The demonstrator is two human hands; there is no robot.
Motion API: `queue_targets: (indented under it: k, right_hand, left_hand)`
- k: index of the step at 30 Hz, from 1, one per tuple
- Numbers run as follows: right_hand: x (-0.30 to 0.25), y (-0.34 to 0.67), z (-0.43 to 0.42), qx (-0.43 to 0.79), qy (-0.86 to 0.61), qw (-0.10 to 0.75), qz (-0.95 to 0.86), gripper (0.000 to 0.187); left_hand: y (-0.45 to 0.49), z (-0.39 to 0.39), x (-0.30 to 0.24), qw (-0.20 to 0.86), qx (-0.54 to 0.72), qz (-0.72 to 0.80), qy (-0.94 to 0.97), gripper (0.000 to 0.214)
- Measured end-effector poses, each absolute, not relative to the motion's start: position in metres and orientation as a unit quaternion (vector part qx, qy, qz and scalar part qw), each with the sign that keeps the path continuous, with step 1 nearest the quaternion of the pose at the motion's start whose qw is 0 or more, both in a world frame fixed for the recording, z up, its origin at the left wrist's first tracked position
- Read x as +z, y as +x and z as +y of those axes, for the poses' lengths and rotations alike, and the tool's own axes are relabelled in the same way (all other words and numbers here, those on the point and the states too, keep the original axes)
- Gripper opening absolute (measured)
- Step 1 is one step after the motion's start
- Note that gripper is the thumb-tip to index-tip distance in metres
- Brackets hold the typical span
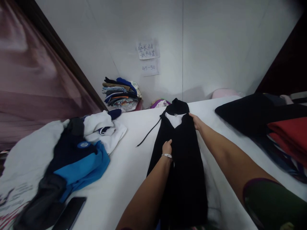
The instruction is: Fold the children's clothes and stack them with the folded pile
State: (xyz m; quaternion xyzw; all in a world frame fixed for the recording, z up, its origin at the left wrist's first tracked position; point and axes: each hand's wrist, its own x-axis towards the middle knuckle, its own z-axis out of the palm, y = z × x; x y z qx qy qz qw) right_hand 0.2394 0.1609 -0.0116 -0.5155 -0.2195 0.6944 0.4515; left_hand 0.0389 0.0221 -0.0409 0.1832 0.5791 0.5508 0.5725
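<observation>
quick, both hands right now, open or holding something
Left hand: on the black hoodie; grip cannot be told.
Right hand: at the hoodie's shoulder edge; grip cannot be told.

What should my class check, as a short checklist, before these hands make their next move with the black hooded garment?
1. Hood at the far end: ok; the black hooded garment lies with its hood toward the wall.
2. Both hands on the garment: ok; left hand on its front, right hand at its edge near the hood.
3. Firm grip: cannot tell; fingertips are hidden.
4. Drawcord tucked in: not ok; the drawcord trails left onto the white table.
5. Sleeves lying flat: cannot tell; they don't show clearly.
6. Phone apart from the garment: ok; the phone lies at the near left.
</observation>
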Motion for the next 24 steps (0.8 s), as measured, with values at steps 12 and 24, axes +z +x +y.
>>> queue_targets:
  k: [12, 24]
  right_hand:
    - [-0.006, 0.241, 0.136, 0.686, -0.535, 0.441, -0.223, 0.027]
    - [-0.011, 0.260, -0.025, 0.776, -0.395, 0.411, -0.269, 0.019]
  left_hand:
    - [0.047, 0.014, -0.022, 0.589, 0.544, 0.580, 0.144, 0.007]
    - [0.040, -0.012, -0.001, 0.717, 0.450, 0.519, 0.124, 0.020]
